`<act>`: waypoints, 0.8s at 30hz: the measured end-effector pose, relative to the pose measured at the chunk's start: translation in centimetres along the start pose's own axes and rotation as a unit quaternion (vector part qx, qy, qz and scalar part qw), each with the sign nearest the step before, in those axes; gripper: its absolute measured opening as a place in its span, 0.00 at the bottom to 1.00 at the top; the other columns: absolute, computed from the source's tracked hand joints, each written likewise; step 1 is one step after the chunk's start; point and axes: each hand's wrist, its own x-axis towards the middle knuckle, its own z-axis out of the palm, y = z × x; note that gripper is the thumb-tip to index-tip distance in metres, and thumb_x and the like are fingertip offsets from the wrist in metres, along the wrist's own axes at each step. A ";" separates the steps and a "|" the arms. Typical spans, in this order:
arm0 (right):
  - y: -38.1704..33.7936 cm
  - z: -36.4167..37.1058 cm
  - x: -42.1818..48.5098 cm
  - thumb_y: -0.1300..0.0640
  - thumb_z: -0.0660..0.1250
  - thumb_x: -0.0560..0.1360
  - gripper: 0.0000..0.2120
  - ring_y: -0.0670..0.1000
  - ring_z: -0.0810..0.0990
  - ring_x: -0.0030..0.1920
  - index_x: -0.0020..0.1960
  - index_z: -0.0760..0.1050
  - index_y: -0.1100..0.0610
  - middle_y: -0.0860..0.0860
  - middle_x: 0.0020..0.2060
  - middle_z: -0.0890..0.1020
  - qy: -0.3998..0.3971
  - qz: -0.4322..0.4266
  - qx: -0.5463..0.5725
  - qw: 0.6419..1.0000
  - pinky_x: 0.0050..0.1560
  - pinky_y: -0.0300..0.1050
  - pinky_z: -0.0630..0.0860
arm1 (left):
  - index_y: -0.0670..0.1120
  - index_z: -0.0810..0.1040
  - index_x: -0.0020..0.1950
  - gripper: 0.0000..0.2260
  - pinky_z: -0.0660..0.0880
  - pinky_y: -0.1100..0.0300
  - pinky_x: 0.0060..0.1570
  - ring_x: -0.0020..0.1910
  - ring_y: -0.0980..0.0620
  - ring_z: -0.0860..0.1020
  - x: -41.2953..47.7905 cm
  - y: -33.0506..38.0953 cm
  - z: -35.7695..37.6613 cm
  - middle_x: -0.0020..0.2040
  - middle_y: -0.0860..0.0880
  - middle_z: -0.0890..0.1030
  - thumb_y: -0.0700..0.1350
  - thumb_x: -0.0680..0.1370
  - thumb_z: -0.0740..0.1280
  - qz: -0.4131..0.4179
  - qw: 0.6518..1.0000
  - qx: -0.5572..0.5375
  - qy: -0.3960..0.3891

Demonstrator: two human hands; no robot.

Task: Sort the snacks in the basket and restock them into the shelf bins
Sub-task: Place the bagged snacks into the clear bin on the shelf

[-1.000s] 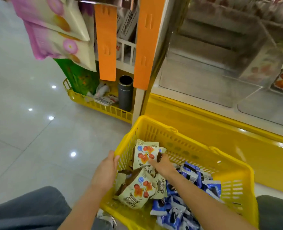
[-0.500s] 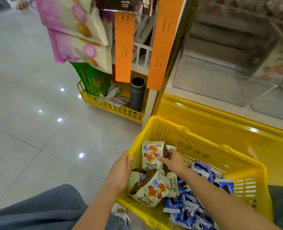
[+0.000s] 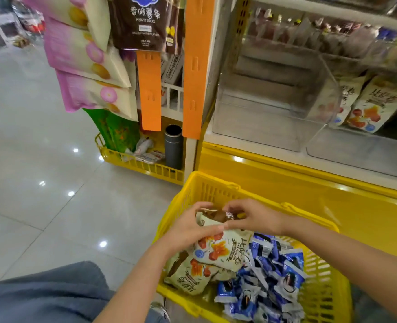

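Observation:
A yellow basket [image 3: 218,185] stands on the floor against the shelf base. Its left part holds cream snack packs [image 3: 218,250] with red-orange pictures; its right part holds several small blue-and-white packets [image 3: 269,273]. My left hand [image 3: 188,227] grips the upper cream packs from the left, fingers curled over their tops. From the right, my right hand [image 3: 253,215] pinches the top edge of the same packs. On the shelf above sits a clear bin [image 3: 272,113] with nothing in it. The bin to its right holds matching cream packs [image 3: 367,108].
Orange strips [image 3: 195,66] hang on the shelf post. Pink-and-cream bags [image 3: 85,66] and a brown potato-stick bag [image 3: 143,22] hang at the shelf end. A low yellow rack [image 3: 141,169] holds a grey cylinder [image 3: 173,148]. Glossy floor tiles [image 3: 41,159] spread left. My knee [image 3: 46,297] is at lower left.
Both hands have come together on the cream packs and lifted their tops; the left hand left the basket rim. The camera has tilted up toward the shelf.

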 end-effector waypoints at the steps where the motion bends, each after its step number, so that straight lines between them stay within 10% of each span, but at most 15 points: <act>1: -0.1 0.0 -0.6 0.49 0.67 0.74 0.10 0.47 0.79 0.48 0.52 0.77 0.52 0.48 0.48 0.81 -0.005 0.000 0.011 1.000 0.48 0.42 0.78 | 0.59 0.74 0.56 0.20 0.72 0.75 0.39 0.44 0.71 0.76 -0.1 0.1 0.5 0.51 0.63 0.76 0.50 0.67 0.76 0.002 1.000 -0.007 -0.023; 9: 0.6 1.7 -3.7 0.44 0.63 0.75 0.28 0.45 0.71 0.59 0.70 0.61 0.55 0.47 0.64 0.70 0.254 0.139 0.197 0.937 0.53 0.39 0.73 | 0.55 0.75 0.51 0.18 0.77 0.62 0.34 0.40 0.53 0.84 -0.4 0.4 3.3 0.45 0.49 0.83 0.51 0.65 0.77 -0.055 0.977 -0.177 0.104; 16: 0.5 2.7 -4.3 0.43 0.63 0.74 0.24 0.48 0.79 0.55 0.64 0.69 0.56 0.51 0.55 0.80 0.118 0.174 0.392 0.896 0.51 0.44 0.81 | 0.48 0.72 0.62 0.29 0.80 0.51 0.44 0.45 0.46 0.83 -1.8 -0.7 4.8 0.47 0.44 0.84 0.53 0.63 0.75 -0.065 0.906 -0.381 0.172; 24: 0.6 -0.9 -2.2 0.52 0.72 0.70 0.15 0.44 0.82 0.46 0.56 0.77 0.51 0.46 0.48 0.82 0.116 0.115 0.248 0.955 0.40 0.35 0.79 | 0.56 0.70 0.60 0.33 0.77 0.54 0.53 0.53 0.53 0.80 -2.0 -0.5 1.0 0.55 0.53 0.80 0.57 0.59 0.79 -0.072 0.990 -0.119 -0.010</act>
